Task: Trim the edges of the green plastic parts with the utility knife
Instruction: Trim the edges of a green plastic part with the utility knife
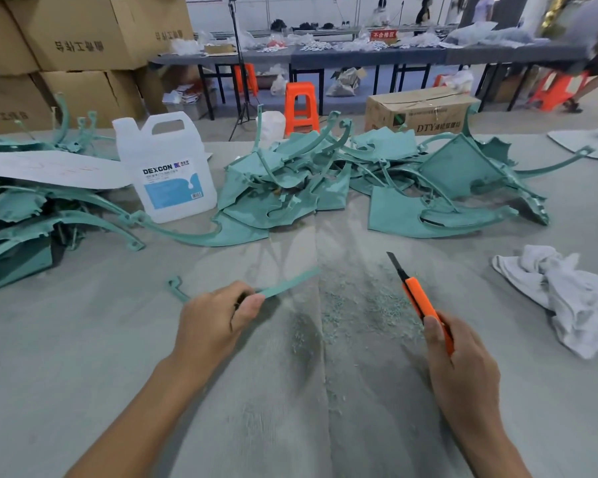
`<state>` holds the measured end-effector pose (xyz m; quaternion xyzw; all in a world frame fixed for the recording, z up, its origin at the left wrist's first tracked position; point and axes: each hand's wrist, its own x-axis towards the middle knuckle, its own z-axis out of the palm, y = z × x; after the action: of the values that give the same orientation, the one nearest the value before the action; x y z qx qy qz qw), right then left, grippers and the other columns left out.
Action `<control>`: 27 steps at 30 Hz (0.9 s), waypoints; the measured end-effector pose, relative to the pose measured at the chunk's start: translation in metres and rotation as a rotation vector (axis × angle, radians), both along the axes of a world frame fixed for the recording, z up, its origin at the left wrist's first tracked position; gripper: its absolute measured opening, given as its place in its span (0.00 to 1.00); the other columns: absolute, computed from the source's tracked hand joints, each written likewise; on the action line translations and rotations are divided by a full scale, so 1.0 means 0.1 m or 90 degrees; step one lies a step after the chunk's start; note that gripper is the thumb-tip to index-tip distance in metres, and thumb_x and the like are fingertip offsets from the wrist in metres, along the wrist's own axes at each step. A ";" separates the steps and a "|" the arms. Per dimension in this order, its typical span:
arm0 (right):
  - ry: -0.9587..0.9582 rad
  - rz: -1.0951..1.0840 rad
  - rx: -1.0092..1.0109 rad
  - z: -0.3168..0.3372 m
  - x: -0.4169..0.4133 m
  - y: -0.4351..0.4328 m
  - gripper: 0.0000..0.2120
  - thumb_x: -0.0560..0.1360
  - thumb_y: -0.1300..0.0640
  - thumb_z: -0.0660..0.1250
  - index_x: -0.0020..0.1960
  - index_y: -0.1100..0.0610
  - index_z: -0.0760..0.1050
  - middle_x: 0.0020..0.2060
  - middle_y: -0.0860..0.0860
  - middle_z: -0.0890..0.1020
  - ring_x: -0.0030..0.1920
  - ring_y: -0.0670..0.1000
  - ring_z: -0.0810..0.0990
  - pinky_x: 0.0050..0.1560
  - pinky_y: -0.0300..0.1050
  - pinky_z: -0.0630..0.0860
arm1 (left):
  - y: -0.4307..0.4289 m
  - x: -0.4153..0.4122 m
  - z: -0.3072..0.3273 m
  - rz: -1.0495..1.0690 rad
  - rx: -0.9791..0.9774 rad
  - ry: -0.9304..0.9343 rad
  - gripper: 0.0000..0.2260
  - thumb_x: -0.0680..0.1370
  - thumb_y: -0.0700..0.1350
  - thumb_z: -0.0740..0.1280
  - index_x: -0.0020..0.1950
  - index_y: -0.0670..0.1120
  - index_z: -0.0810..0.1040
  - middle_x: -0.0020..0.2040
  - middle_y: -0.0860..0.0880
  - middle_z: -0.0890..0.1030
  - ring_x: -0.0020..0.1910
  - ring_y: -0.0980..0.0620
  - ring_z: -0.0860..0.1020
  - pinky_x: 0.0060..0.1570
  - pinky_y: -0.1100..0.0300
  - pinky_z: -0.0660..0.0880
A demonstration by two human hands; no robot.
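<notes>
Green strip (283, 288) and knife (418, 298) in hands

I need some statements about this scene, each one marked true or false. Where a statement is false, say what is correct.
1. The right hand holds the knife. True.
2. The knife's handle is blue. False: it is orange.
3. The left hand grips a green strip. True.
4. The knife touches the strip. False: they are apart, with bare table between them.
5. The jug stands upright. True.
6. The jug stands to the right of the knife. False: it stands to the left, beyond the left hand.
</notes>
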<state>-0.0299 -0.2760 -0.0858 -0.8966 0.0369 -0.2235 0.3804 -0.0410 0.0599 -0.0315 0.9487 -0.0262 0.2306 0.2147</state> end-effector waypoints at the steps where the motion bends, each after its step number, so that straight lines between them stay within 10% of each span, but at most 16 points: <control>1: 0.004 0.000 0.004 0.00 0.00 0.00 0.23 0.79 0.36 0.54 0.59 0.50 0.78 0.44 0.43 0.75 0.48 0.56 0.79 0.46 0.46 0.67 | 0.02 0.02 -0.01 0.000 0.001 -0.007 0.31 0.79 0.73 0.44 0.42 0.54 0.79 0.31 0.56 0.76 0.29 0.55 0.73 0.29 0.56 0.67; 6: 0.032 0.013 0.013 0.04 0.00 0.02 0.17 0.76 0.38 0.62 0.58 0.47 0.77 0.43 0.42 0.75 0.42 0.48 0.72 0.45 0.46 0.67 | 0.12 0.08 -0.17 -0.027 0.069 0.053 0.14 0.76 0.52 0.73 0.60 0.50 0.82 0.51 0.53 0.84 0.48 0.50 0.81 0.46 0.54 0.78; 10: 0.034 0.047 0.032 0.14 -0.09 0.09 0.10 0.77 0.43 0.65 0.53 0.47 0.77 0.33 0.44 0.75 0.34 0.51 0.73 0.36 0.46 0.67 | 0.02 0.01 -0.18 -0.072 0.021 0.129 0.22 0.75 0.35 0.71 0.69 0.46 0.79 0.67 0.48 0.79 0.64 0.46 0.76 0.66 0.62 0.65; 16: 0.079 0.253 0.149 0.32 -0.47 0.43 0.13 0.72 0.35 0.62 0.56 0.34 0.73 0.36 0.43 0.84 0.30 0.46 0.81 0.33 0.42 0.77 | -0.47 -0.09 0.06 0.061 -0.088 0.176 0.14 0.77 0.57 0.63 0.38 0.50 0.75 0.31 0.53 0.77 0.36 0.47 0.77 0.34 0.55 0.69; 27: 0.078 0.340 0.103 0.50 -0.65 0.73 0.15 0.77 0.32 0.57 0.63 0.24 0.68 0.36 0.42 0.82 0.32 0.45 0.81 0.33 0.37 0.76 | -0.58 -0.10 0.09 0.080 -0.173 0.256 0.24 0.81 0.59 0.63 0.31 0.46 0.67 0.25 0.50 0.71 0.30 0.47 0.71 0.30 0.54 0.64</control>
<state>-0.0948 -0.2026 -0.0354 -0.8534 -0.1597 -0.0569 0.4928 -0.0512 0.0015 -0.0222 0.9376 0.1070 0.0517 0.3267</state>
